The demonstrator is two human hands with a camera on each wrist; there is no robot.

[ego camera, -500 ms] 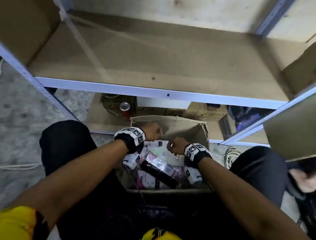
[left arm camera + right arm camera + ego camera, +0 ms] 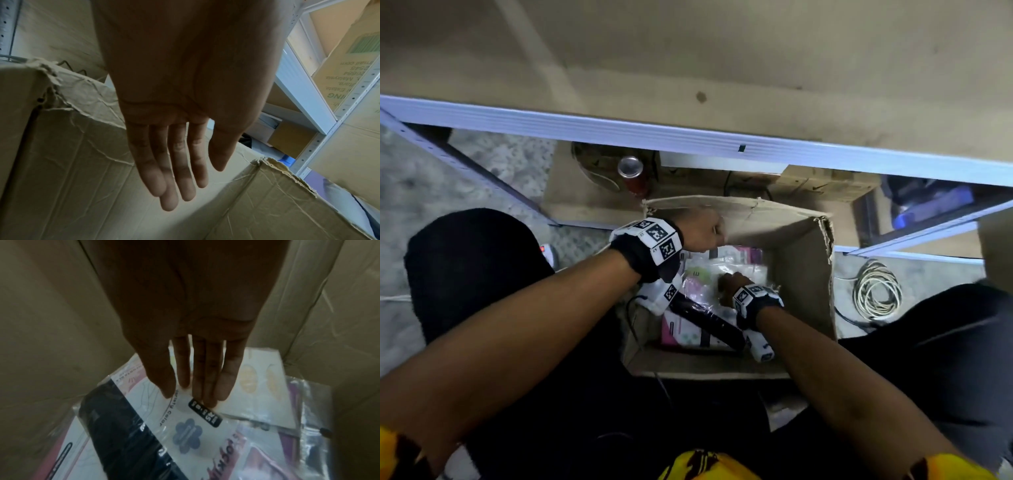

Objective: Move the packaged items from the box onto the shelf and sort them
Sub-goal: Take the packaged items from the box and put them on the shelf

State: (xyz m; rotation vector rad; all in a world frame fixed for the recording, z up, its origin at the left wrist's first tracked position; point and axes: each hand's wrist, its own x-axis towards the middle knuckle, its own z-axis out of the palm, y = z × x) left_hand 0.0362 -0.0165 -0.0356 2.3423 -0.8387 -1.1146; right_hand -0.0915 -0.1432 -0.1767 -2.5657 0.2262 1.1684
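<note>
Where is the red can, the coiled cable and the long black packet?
red can (image 2: pixel 630 167), head view, on its silver top.
coiled cable (image 2: pixel 877 288), head view, on the loops lying on the floor.
black packet (image 2: pixel 705 320), head view, on the middle of its wrapped length inside the box.

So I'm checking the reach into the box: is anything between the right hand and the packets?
Nothing visible. The right hand, fingers straight, hangs directly over the clear-wrapped packets inside the cardboard box, fingertips at the top packet.
</note>
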